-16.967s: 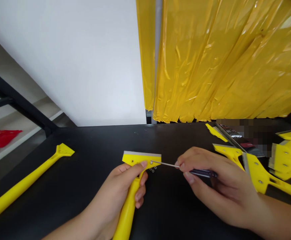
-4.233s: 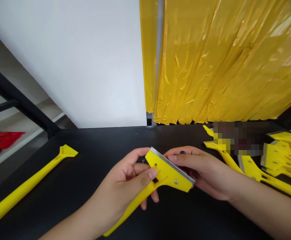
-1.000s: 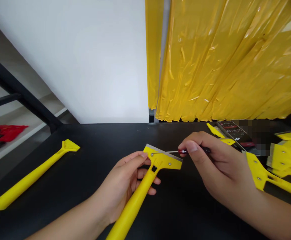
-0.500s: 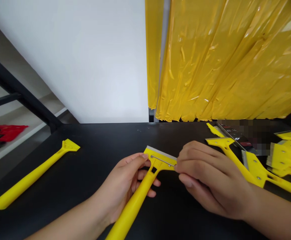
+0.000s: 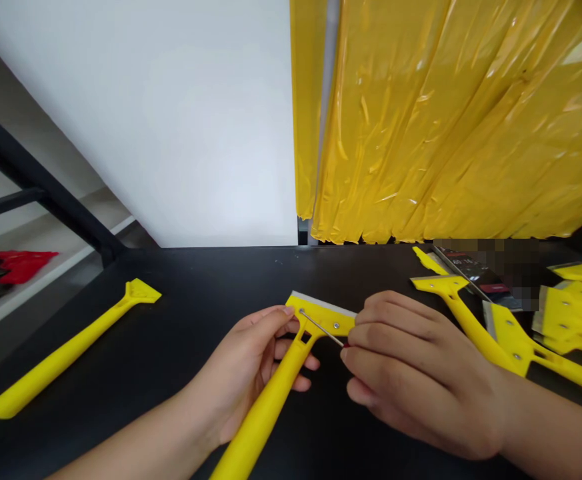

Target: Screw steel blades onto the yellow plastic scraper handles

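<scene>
1 long yellow plastic handle with a flared head (image 5: 65, 353) lies at lower left on the flat black table (image 5: 201, 287). At lower centre, the left hand (image 5: 265, 353) pinches a yellow plastic scraper with a straight grey blade (image 5: 271, 400) by its head. Right of it, the right hand (image 5: 415, 373) curls around a thin-shafted metal screwdriver (image 5: 325, 330), tip at the left screw. 2 yellow bladed scrapers (image 5: 515, 337) lie at lower right.
</scene>
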A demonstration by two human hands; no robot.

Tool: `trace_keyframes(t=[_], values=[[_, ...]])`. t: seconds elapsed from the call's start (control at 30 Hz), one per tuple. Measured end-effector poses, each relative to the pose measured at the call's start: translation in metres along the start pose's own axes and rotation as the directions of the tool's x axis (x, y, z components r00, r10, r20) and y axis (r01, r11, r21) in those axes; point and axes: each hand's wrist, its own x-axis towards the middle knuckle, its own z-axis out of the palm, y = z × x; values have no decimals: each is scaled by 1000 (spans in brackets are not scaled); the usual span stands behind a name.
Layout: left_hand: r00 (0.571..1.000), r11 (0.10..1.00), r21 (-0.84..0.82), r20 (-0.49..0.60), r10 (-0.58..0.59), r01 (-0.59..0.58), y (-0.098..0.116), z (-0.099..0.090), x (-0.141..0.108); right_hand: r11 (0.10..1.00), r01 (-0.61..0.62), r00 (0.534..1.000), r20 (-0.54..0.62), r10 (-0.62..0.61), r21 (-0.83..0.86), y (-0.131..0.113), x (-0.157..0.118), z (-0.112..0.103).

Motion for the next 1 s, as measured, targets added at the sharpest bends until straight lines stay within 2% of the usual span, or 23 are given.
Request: trace_keyframes(t=[0.1, 0.17, 0.3, 0.37, 0.43, 0.53, 0.63, 0.9, 1.0], values=[[1000, 998, 56, -4, 16, -16, 0, 0, 0, 993, -92, 995, -29, 94, 76, 0, -1, 0], [1000, 994, 106, -1, 31, -31, 0, 1, -1, 968, -203, 976, -47, 212, 147, -1, -2, -1], [996, 965, 244, 23, 91, -94, 0, 3, -2, 877, -456, 887, 3, 461, 153, -5, 1, -6], [994, 954, 278, 12, 112, -111, 0, 3, -2, 853, -514, 858, 41, 512, 91, -8, 4, -8], [992, 948, 294, -6, 129, -122, 0, 2, -2, 867, -498, 866, 48, 497, 2, -12, 6, -9], [985, 934, 320, -21, 173, -158, 1, 0, -2, 903, -406, 909, 37, 415, -138, -16, 7, -8], [973, 917, 344, -39, 227, -200, 2, -2, -3, 917, -346, 926, 86, 368, -195, -19, 4, -6], [940, 867, 406, -51, 338, -290, 6, -1, -2, 886, -367, 913, 74, 402, -285, -22, 2, -3], [920, 842, 436, -73, 385, -318, 8, -1, -2, 858, -406, 893, 64, 446, -313, -20, 2, 0]])
